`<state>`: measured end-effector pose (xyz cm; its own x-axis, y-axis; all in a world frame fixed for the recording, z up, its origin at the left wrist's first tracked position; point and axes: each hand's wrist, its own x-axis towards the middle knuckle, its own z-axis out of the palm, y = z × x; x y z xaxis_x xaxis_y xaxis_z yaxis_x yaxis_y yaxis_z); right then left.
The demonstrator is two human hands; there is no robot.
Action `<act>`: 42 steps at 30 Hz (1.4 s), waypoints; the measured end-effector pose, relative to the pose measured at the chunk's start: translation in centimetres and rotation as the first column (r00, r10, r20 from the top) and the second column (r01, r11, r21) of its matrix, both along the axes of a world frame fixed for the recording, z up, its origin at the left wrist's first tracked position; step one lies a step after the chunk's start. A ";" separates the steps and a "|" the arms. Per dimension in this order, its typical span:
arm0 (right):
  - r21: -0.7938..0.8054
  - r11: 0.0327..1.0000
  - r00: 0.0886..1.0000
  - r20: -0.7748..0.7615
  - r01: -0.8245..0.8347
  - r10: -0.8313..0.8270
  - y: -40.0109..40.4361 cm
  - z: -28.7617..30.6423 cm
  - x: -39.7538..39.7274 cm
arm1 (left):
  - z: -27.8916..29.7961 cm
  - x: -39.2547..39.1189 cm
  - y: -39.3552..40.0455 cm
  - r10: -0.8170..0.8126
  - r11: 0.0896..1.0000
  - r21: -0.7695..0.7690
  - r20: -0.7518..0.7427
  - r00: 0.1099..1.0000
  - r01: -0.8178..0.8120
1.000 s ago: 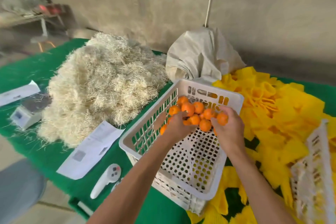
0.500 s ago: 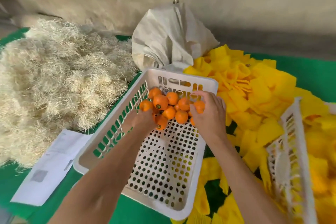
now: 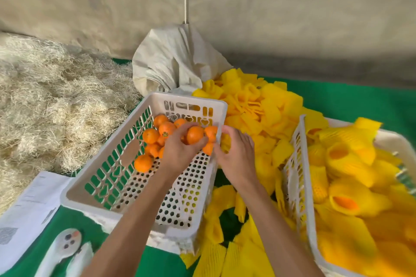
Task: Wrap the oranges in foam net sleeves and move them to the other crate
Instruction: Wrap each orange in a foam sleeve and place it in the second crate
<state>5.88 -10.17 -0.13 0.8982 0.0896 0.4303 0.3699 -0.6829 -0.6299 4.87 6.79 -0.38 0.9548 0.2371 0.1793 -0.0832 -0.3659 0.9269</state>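
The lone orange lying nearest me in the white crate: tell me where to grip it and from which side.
Grip the lone orange across its round middle, coming straight down from above. It lies on the crate floor close to the slotted left wall, clear on its near side, so a sideways approach from the left looks blocked.

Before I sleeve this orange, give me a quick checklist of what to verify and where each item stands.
1. Orange in hand: ok. The left hand grips one orange over the left crate.
2. Sleeve in hand: cannot tell. The right hand is at the crate's right wall beside the loose sleeves; its fingertips are hidden.
3. Sleeves in reach: ok, the yellow pile lies right by that hand.
4. Room in the right crate: cannot tell; wrapped fruit fills what shows.
5. More oranges left: ok, several sit at the left crate's far end.
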 end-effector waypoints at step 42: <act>0.251 0.912 0.926 -0.281 0.325 -0.253 -9.5 -3.0 -5.7 | -2.7 -1.8 -9.0 -0.256 0.965 0.082 0.065 0.965 0.251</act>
